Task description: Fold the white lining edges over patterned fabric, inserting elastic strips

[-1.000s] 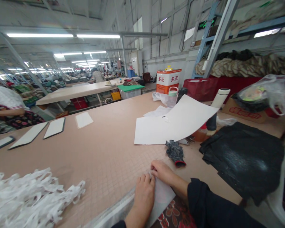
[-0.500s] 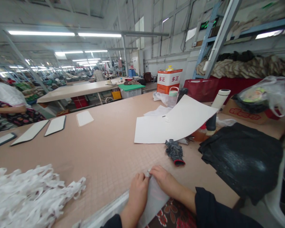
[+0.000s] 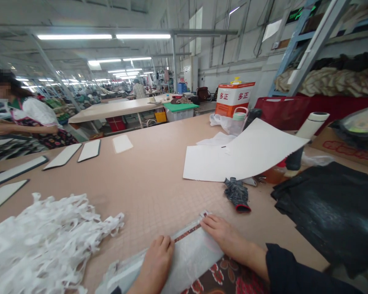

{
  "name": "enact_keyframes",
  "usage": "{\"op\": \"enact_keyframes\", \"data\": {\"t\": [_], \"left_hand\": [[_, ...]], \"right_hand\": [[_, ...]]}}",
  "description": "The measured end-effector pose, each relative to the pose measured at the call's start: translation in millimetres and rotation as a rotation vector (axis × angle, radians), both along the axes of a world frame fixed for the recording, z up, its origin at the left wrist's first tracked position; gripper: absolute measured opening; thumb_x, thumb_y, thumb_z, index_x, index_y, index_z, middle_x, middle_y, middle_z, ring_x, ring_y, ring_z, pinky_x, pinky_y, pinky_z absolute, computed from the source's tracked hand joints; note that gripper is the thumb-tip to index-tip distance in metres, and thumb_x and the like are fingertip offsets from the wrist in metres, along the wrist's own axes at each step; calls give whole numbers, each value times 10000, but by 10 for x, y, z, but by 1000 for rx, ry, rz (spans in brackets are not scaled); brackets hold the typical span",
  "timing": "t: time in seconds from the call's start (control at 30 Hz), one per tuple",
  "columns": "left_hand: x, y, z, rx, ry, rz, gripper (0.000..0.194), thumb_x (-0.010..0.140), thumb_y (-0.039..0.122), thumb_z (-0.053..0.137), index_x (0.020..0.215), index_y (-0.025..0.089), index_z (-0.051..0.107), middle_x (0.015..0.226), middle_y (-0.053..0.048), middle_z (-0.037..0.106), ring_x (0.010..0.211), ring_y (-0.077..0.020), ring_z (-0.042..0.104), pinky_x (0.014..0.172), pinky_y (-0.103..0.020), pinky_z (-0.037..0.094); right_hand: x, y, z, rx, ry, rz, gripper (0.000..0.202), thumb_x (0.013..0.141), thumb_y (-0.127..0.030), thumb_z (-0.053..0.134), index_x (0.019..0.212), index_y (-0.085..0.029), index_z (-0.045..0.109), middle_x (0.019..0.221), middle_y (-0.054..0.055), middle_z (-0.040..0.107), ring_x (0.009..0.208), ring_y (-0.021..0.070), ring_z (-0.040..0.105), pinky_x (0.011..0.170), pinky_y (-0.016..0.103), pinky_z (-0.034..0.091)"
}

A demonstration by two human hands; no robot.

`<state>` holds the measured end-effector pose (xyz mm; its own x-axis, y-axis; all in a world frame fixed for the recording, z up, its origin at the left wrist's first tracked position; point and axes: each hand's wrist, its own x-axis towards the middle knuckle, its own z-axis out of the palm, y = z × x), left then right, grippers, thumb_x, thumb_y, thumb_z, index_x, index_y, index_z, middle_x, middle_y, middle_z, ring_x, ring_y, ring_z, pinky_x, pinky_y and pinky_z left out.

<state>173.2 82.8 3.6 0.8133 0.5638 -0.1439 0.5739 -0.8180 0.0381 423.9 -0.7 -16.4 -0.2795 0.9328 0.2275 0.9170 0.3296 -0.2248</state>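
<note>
A pale grey, thin sheet lies along the near table edge and hangs toward my lap. My left hand rests over its upper edge, fingers bent and close together on the material. Farther right, my right hand grips the sheet's far end, fingers pressed together near the corner. Between the hands a narrow reddish-brown strip shows along the edge. Both thumbs are mostly hidden. Patterned dark red fabric shows below the sheet. A grey knit glove with a red cuff lies beyond my right hand.
White fabric strips are heaped at left. Large white card lies ahead, beside a bottle. Black sheets cover the right side. Dark-edged white panels lie far left, where a co-worker stands.
My hands have moved apart; the left went left along the sheet's edge, the right stayed by the far end. More of the sheet shows between them. The view has turned left.
</note>
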Motion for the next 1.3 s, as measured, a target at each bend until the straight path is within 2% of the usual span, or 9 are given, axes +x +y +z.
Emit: {"op": "enact_keyframes", "data": {"t": [0.1,0.23,0.33,0.43,0.57,0.8,0.97,1.17,1.3], "left_hand": [[-253,52,71,-144,-53,161,254,828,80,421,965,200,598,973,-44,580,900,-175,520,805,-296,421],[-343,111,169,-302,-195,319,211,812,134,434,928,183,603,942,-46,579,912,-168,528,826,-275,402],[-307,110,194,-341,-249,394,180,784,144,458,885,171,605,911,-49,584,894,-173,535,809,-275,402],[-272,84,161,-324,-269,423,154,766,134,454,794,172,601,853,-40,588,855,-175,539,781,-274,401],[-273,82,95,-296,-282,443,155,749,116,451,758,170,597,821,-35,589,830,-172,537,760,-270,394],[-465,175,133,-374,-247,477,161,720,105,470,756,166,614,821,-28,598,830,-165,534,767,-259,388],[-611,140,96,-296,-220,368,186,809,130,442,767,181,616,837,-16,585,836,-155,521,744,-249,391],[-674,11,-40,59,-75,27,135,863,132,459,893,176,583,859,-22,576,798,-177,495,694,-285,392],[-773,-25,23,99,-14,-38,179,846,131,503,1016,164,548,922,-31,581,813,-179,492,717,-285,400]], "right_hand": [[-3,48,4,-26,-4,-2,375,798,-41,438,1147,-150,520,1070,98,587,1009,200,499,893,343,403],[-162,216,47,-102,-94,-89,160,785,-74,492,845,-165,609,878,71,606,843,215,528,763,356,409],[-480,343,124,-106,-61,-123,109,792,-101,515,765,-175,591,837,50,593,821,204,523,733,333,385],[-876,418,179,-106,31,-46,46,802,-157,544,798,-189,577,850,24,584,844,185,515,728,300,370],[-1234,493,95,-95,62,-5,59,781,-236,599,790,-194,558,833,15,568,834,190,502,706,295,360],[-1102,570,-163,19,-26,-7,129,821,-79,503,761,-191,525,778,16,547,758,174,480,667,290,340],[-1125,567,-108,-4,-18,8,132,822,-82,496,755,-189,534,789,20,550,770,177,478,662,295,337],[-1401,518,-65,46,-23,232,31,833,-163,541,841,-192,548,831,13,556,787,180,477,682,308,345],[-1150,377,-42,70,-95,259,90,837,-129,516,902,-170,562,847,40,573,782,192,488,671,319,356]]}}
